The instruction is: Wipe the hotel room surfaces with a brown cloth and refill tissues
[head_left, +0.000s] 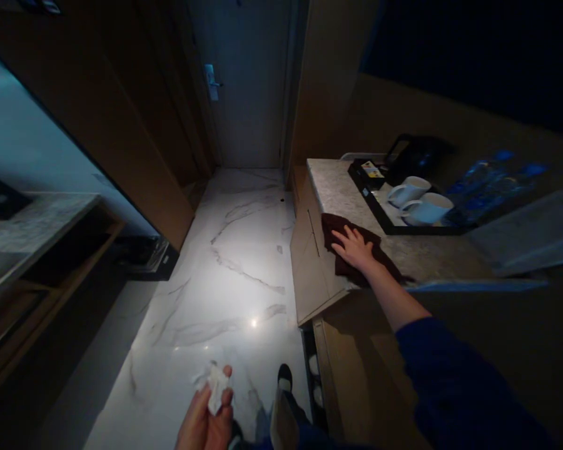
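My right hand (354, 249) lies flat, fingers spread, on a dark brown cloth (340, 228). The cloth rests on the near left part of a grey stone-patterned countertop (333, 184), with one edge hanging over the cabinet side. Low in the view, my left hand (209, 415) is held above the floor, its fingers closed round a crumpled white tissue (218, 384). Just beyond the cloth stands a black-rimmed tray (380, 215) with two white mugs, the nearer mug (426, 207) and the farther mug (409, 189).
A dark kettle (417, 156), blurred water bottles (492, 181) and a clear box (535, 231) stand to the right. Beneath the counter is a cabinet (312, 262). A closed door (248, 87) ends the marble floor (229, 250). Another counter (37, 219) is on the left.
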The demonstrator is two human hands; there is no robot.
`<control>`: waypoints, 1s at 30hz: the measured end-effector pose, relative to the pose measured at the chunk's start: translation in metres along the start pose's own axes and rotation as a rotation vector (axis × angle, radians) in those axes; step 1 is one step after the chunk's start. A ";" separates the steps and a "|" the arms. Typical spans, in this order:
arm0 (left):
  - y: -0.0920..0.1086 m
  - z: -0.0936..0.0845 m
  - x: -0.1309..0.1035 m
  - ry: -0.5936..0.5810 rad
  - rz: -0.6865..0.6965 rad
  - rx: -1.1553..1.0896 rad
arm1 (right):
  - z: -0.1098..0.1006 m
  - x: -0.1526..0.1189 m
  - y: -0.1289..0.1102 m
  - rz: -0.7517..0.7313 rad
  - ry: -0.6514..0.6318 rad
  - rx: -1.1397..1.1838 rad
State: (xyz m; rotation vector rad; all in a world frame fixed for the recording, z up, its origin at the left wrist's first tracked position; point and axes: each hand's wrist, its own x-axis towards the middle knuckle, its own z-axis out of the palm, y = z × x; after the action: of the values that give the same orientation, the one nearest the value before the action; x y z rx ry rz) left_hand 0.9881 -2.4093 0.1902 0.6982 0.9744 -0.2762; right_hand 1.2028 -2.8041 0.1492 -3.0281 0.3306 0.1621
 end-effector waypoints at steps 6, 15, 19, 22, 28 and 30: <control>-0.030 0.068 0.003 -0.058 0.072 0.013 | -0.010 0.030 -0.026 -0.329 0.007 -0.237; -0.014 0.067 0.043 -0.070 0.057 -0.087 | 0.021 -0.052 -0.058 -0.719 -0.756 -0.613; 0.013 0.067 0.063 -0.150 0.026 -0.205 | 0.028 -0.002 -0.062 -0.621 -0.765 -0.679; 0.045 0.070 0.081 -0.213 0.018 -0.244 | 0.039 0.050 -0.068 -0.528 -0.698 -0.753; 0.126 0.081 0.109 -0.228 0.057 -0.160 | 0.081 0.076 -0.075 -0.461 -0.721 -0.809; 0.147 0.084 0.116 -0.249 0.087 -0.091 | 0.098 0.055 -0.077 -0.496 -0.828 -0.780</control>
State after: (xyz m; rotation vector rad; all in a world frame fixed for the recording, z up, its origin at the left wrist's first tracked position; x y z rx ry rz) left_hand 1.1826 -2.3433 0.1854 0.6050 0.7135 -0.2342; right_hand 1.2640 -2.7309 0.0519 -3.1740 -0.6870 1.7519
